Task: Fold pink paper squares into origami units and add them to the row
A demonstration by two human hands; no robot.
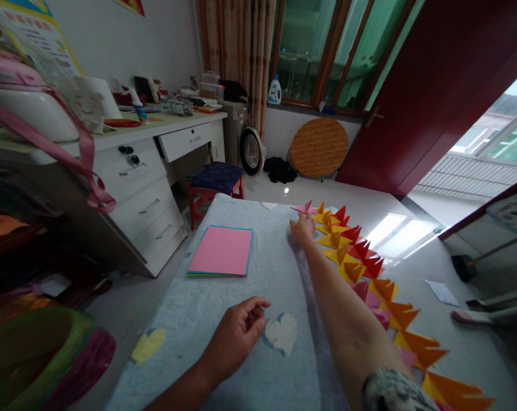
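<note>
My right hand (303,228) reaches to the far edge of the cloth-covered table (279,257). Its fingertips are on a pink folded paper crane (305,208) and seem to pinch it. Beside that hand, rows of yellow paper cranes (338,240) and red paper cranes (361,249) run along the table's right side, with orange and pink ones nearer me. My left hand (237,328) hovers low over the cloth, fingers loosely curled, thumb apart, nothing visible in it. Ahead of it lies a stack of square coloured paper (221,251), pink on top.
A white desk (134,171) with drawers and clutter stands to the left, a red stool (215,180) by it. Behind are a washing machine (250,151) with its door ajar and a round wooden board (319,146). A green-rimmed bag (40,354) sits at lower left.
</note>
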